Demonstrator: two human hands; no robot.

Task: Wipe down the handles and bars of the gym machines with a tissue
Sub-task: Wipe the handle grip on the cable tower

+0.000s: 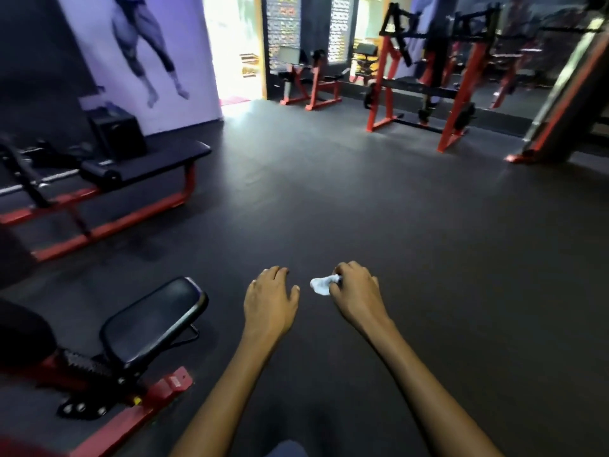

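Both my arms reach forward over the dark rubber floor. My right hand is closed on a crumpled white tissue, which sticks out to the left of the fingers. My left hand hangs beside it, palm down, fingers loosely curled and holding nothing; a small gap separates it from the tissue. Neither hand touches a machine. A red-framed bench machine with a black pad stands at my lower left. A red squat rack with black bars stands far ahead on the right.
A flat black bench on a red frame with a barbell lies at the left. More red machines line the far wall beside a bright doorway. A slanted machine column rises at the far right. Open floor stretches ahead.
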